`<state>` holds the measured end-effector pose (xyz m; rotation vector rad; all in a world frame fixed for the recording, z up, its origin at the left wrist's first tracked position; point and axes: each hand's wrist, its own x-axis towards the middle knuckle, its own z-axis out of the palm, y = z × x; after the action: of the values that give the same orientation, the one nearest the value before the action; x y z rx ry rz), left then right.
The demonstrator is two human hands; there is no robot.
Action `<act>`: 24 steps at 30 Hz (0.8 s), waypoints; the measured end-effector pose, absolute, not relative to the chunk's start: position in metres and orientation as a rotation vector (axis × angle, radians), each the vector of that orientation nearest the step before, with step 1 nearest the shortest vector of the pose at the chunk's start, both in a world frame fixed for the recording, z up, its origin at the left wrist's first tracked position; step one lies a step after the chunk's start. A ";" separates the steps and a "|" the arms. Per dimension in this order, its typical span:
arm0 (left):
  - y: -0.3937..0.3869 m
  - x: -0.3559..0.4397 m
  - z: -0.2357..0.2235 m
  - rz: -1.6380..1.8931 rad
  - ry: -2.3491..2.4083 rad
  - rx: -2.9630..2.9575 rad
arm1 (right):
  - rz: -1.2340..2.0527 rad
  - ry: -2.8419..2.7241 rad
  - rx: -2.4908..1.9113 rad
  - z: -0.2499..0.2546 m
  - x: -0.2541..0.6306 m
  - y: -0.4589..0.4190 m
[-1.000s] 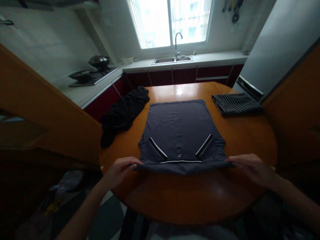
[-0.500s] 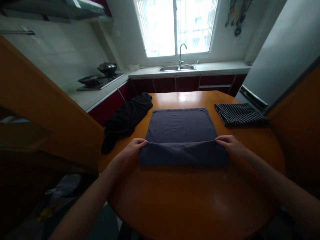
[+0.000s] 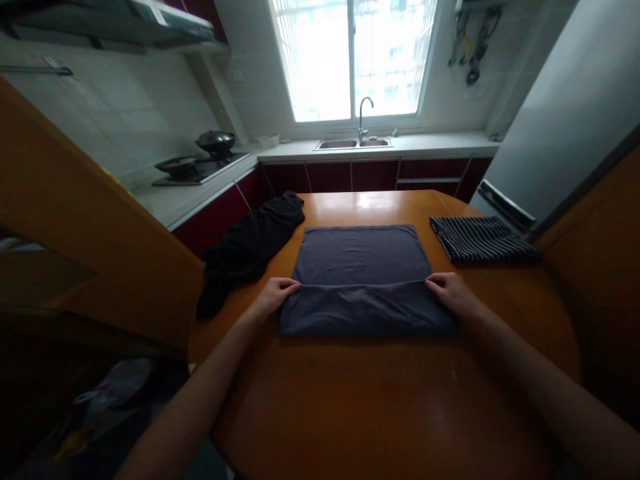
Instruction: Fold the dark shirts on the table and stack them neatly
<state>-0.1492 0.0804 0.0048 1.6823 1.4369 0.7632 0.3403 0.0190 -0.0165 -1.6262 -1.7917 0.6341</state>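
A dark grey-blue cloth (image 3: 363, 257), perhaps a garment, lies flat on the wooden table (image 3: 350, 407) in front of me. Its near part is turned over into a band across the front. My left hand (image 3: 274, 293) pinches the left end of that band's edge between thumb and fingers. At the opposite end, my right hand (image 3: 450, 291) grips the same edge in a like pinch. Between both hands the edge is drawn nearly straight, with shallow wrinkles in the band below it.
Left of the cloth lies a crumpled black garment (image 3: 253, 240); a folded striped cloth (image 3: 483, 240) rests at the right. Beyond the table are a sink (image 3: 337, 144) and a stove with a wok (image 3: 215, 141). A refrigerator (image 3: 555, 113) stands at the right.
Both hands have moved slightly inward, still pinching the edge, and the turned-over band lies a little lower and flatter. The camera view has tilted up slightly.
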 end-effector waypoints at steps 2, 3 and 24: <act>0.085 -0.148 0.003 0.815 1.446 1.706 | 0.578 -1.801 -1.632 -0.023 0.340 0.023; 0.088 -0.147 0.003 0.833 1.449 1.714 | 0.559 -1.799 -1.635 -0.026 0.340 0.025; 0.166 -0.137 -0.017 1.003 1.488 1.781 | 0.294 -1.788 -1.931 -0.033 0.338 0.089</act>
<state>-0.1369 0.1658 -0.0175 1.7815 1.4884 1.0031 0.3384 0.0892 -0.0334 -1.9309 -1.7879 0.2943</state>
